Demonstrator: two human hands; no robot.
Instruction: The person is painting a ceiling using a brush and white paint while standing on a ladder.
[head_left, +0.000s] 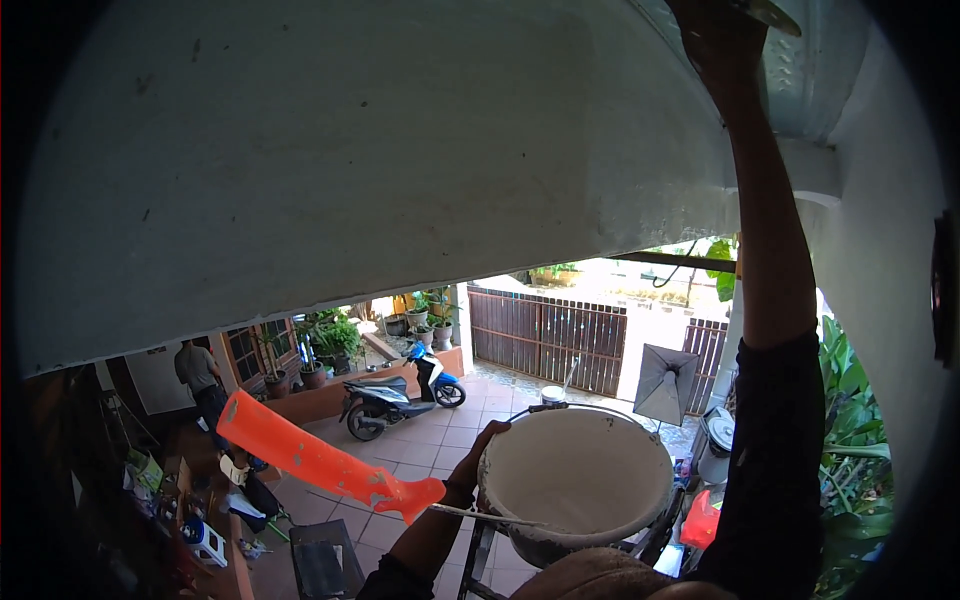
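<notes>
My left hand point(484, 452) is closed round the left side of a grey bucket point(580, 470), whose rim and inside are coated in pale paste. In front of that wrist is an orange handle point(310, 455) spotted with dried paste. A thin blade point(487, 515), seen edge-on, runs from it across the bucket's near rim; what supports this tool I cannot tell. My right arm stretches up along the right side, and my right hand point(722, 40) is at the ceiling trim, closed. A pale rounded edge point(772, 15) shows beside it, but most of that item is cut off.
Overhead hangs a broad white slab point(380, 180). Below, a scooter point(405, 388) stands on the tiled floor point(450, 440), before a brown gate point(548, 338). A ladder point(480, 562) is under the bucket. Another person point(200, 375) stands far left, near clutter; plants point(850, 460) grow at right.
</notes>
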